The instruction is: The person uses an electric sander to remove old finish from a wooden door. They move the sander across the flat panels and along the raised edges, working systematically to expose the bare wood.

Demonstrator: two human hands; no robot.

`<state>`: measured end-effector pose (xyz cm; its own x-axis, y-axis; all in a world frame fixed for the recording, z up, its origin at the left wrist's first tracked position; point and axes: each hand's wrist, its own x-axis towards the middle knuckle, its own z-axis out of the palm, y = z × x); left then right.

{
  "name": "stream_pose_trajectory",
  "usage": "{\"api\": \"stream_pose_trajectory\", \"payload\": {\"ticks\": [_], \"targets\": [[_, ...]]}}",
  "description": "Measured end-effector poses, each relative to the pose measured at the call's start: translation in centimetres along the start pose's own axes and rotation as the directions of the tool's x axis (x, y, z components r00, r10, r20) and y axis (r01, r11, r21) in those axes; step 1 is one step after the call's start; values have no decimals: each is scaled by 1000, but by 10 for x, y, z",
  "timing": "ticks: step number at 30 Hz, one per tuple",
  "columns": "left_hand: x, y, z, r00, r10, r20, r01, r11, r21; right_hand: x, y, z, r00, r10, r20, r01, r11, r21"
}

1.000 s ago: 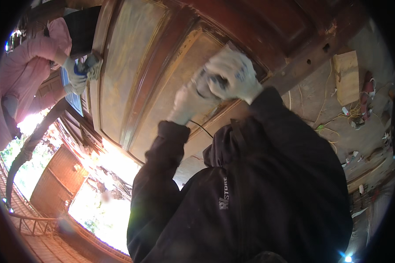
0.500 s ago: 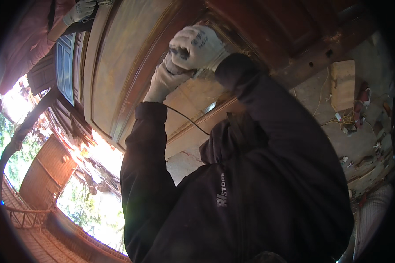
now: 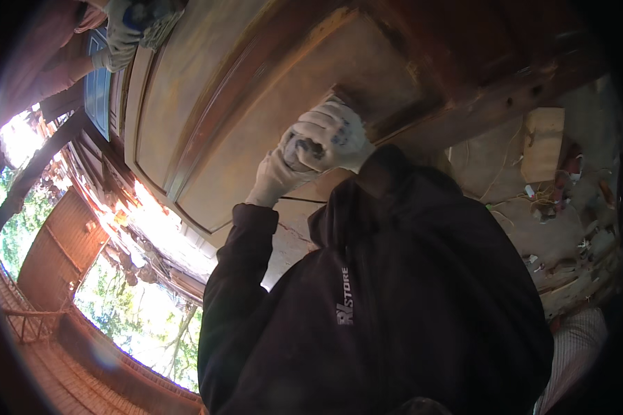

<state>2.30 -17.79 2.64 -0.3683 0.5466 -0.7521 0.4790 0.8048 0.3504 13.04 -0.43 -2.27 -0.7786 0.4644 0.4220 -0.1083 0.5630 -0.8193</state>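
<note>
1. Where the far left opens to glaring daylight, green foliage (image 3: 21, 221) shows, and beside it leans a rust-orange panel (image 3: 59, 259).
2. Above these, near the upper left edge, is a blue panelled door (image 3: 98, 90); next to it a co-worker in pink sleeves has two gloved hands (image 3: 120, 55) near the edge of the large woodwork, at a dark blue tool (image 3: 140, 14) partly cut off by the rim.
3. Next comes the wooden door (image 3: 277, 111), spread across the upper middle, with pale brown panels divided by red-brown strips.
4. Low on this door, the left hand (image 3: 271, 178), in a whitish glove, grips a grey tool (image 3: 301, 151) from its left side; its fingers are bent about the tool, their tips hidden.
5. That tool sits between both hands, over a pale panel and mostly covered by the gloves; whether it touches the wood cannot be told.
6. To its right, the right hand (image 3: 336, 131), gloved alike, lies over the tool, fingers curled and pressed together around its top.
7. Below both hands spreads the wearer's dark jacket (image 3: 429, 297).
8. Dark red-brown panelled wood (image 3: 477, 41) fills the upper right.
9. Beyond it, on the grey floor (image 3: 488, 155), lie a tan board (image 3: 543, 145), thin cords and small debris, with a striped pale cloth (image 3: 574, 353) lower down.
</note>
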Motion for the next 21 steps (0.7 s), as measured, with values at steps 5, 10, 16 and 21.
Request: {"api": "stream_pose_trajectory", "payload": {"ticks": [5,10,16,21], "targets": [[-12,29,-10,998,-34,-53,32,999,-38,-13,-1,0,998,55,1,-55,998,39],[11,56,-13,992,80,-99,-85,995,-46,0,18,-35,999,35,-40,-37,998,-54],[-12,23,-16,999,-10,-44,4,992,-123,-12,-12,4,995,81,50,-79,996,-36],[-2,30,-5,998,40,-50,-43,997,-61,-14,-3,-12,998,56,1,-56,998,-30]]}}
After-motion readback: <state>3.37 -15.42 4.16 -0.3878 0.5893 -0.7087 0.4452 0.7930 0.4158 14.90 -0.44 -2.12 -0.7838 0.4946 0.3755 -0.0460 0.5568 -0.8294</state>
